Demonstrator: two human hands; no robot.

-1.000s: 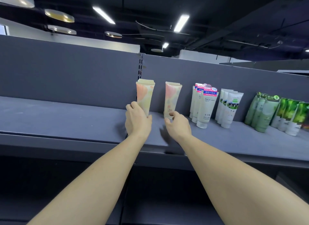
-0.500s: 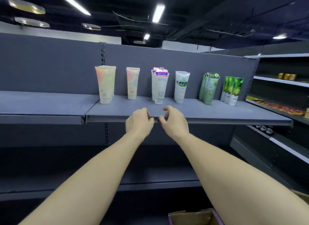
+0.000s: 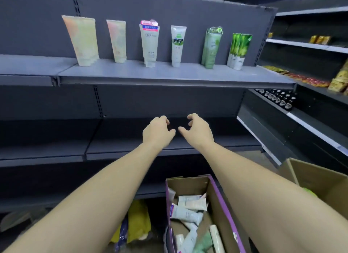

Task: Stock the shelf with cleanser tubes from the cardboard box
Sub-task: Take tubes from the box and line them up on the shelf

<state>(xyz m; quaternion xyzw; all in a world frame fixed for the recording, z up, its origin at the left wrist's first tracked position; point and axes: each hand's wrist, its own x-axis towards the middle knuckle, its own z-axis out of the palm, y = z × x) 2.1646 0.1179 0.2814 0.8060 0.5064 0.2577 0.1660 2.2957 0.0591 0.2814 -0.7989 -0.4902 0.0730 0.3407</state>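
Note:
Cleanser tubes stand upright along the grey shelf (image 3: pixel 169 76): peach tubes (image 3: pixel 82 40) at the left with one more peach tube (image 3: pixel 117 41) beside them, then white tubes (image 3: pixel 150 43), a white-and-green tube (image 3: pixel 178 45) and green tubes (image 3: pixel 211 47) to the right. Below me an open cardboard box (image 3: pixel 222 202) holds several loose tubes (image 3: pixel 188 215). My left hand (image 3: pixel 157 133) and my right hand (image 3: pixel 197 132) hover side by side in front of the lower shelf, fingers loosely curled, holding nothing.
A second cardboard box (image 3: pixel 320 179) stands at the right. A yellow bag (image 3: pixel 138 220) lies on the floor left of the tube box. Side shelves at the right carry snack packets (image 3: pixel 339 79) and dark bottles (image 3: pixel 278 99).
My hands let go of the peach tubes and pulled back from the shelf, dropping lower. The view tilted down, bringing the cardboard box into sight.

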